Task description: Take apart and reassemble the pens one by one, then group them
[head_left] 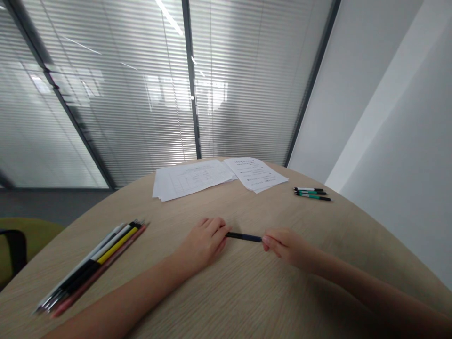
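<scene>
A dark pen lies roughly level between my two hands, just over the middle of the wooden table. My left hand is closed on its left end, with the fingers curled over it. The pen's right end is pinched between the thumb and fingers of my right hand. Both tips of the pen are hidden inside the hands, and only its dark middle shows.
Several pens and pencils, white, black, yellow and reddish, lie bundled at the left. Printed sheets and more papers rest at the far edge. Green, white and black pens lie at the right. A yellow-green chair stands beyond the left edge.
</scene>
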The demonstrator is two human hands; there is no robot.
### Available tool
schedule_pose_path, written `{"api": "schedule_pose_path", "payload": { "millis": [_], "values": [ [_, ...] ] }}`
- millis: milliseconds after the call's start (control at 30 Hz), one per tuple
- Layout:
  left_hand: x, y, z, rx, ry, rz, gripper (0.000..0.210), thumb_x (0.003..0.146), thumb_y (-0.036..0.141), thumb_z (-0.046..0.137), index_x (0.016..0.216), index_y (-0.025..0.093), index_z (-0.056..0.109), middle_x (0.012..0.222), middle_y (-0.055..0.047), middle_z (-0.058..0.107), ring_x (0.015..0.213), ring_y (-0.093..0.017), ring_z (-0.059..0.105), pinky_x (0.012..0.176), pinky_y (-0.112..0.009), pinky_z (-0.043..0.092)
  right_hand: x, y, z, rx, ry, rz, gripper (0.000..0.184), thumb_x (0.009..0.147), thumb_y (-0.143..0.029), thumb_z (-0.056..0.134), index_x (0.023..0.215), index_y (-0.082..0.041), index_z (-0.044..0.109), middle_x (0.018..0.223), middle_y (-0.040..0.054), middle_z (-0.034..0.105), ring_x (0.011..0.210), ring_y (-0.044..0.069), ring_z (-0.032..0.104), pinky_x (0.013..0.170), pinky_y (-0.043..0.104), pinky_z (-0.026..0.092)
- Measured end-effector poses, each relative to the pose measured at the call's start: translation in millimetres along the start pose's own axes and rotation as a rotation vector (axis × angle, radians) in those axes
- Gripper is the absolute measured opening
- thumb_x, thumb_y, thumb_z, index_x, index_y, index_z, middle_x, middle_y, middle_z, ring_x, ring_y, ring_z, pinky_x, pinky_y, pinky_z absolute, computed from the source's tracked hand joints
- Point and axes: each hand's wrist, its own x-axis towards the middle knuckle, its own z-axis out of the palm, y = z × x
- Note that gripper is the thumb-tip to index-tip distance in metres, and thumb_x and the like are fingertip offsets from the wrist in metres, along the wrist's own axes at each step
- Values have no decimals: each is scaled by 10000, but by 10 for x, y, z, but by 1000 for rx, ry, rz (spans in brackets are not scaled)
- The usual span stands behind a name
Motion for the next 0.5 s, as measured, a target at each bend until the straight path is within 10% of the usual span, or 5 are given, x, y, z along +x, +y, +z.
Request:
{"api": "schedule_pose_path", "payload": {
  "millis": [500],
  "values": [
    [-50, 2, 49, -53, 22, 79, 225, 861, 118, 273, 791, 150, 485, 685, -35, 582, 617, -145, 534, 636, -291, 425, -23, -36, 50, 356, -160, 246, 326, 835, -296, 322, 635, -148, 534, 417, -51, 388, 401, 81, 388, 446, 189, 326]
  ]
}}
